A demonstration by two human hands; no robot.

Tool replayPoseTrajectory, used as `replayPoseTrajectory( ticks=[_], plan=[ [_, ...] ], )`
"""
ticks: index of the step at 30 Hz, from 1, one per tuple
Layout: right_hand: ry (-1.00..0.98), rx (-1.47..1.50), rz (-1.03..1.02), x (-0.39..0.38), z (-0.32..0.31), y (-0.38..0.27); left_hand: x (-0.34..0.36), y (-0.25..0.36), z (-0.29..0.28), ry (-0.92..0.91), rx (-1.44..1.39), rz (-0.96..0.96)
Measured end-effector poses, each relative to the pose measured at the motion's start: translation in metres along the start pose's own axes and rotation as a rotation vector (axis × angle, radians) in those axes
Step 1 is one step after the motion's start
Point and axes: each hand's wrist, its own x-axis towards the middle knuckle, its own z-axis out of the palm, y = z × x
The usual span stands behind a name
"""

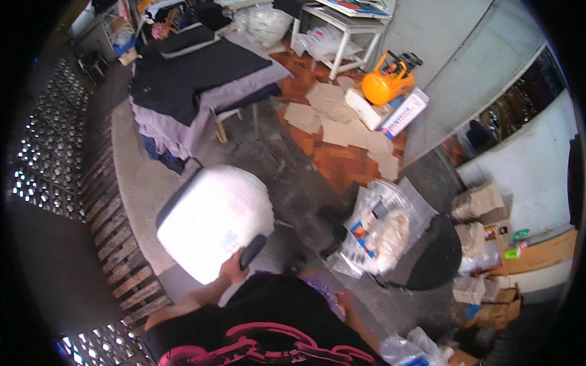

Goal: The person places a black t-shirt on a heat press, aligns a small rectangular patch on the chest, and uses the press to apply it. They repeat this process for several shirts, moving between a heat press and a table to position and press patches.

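In front of me, a little left, stands what looks like an office chair with a broad white seat point(217, 213) and dark edges. My left hand point(234, 266) is closed on its black armrest point(253, 252), at the near right corner of the seat. Low beside my body, my right hand point(343, 301) hangs apart from other things. Its fingers are small and partly hidden, so their pose is unclear. Nearest to it is a round black surface point(436, 256) carrying a clear plastic bag point(390, 241) and printed paper.
Black and lilac cloth point(183, 79) covers a table ahead left. Beyond lie flattened cardboard point(329, 104) and an orange air compressor point(379, 88) by a box. A white side table point(342, 27) stands at the back. Cardboard stacks point(479, 201) line the right wall; wooden slats point(119, 244) run left.
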Motion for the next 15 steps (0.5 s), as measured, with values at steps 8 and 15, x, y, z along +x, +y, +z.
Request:
replayPoseTrajectory(
  ticks=[8, 15],
  plan=[
    [-0.397, -1.161, -0.709, 0.157, -0.086, -0.209, 0.069, 0.023, -0.027, -0.350, 0.255, -0.454],
    [-0.441, -0.983, -0.713, 0.353, -0.106, -0.330, 0.278, 0.188, -0.086, 0.084, -0.024, -0.136]
  ],
)
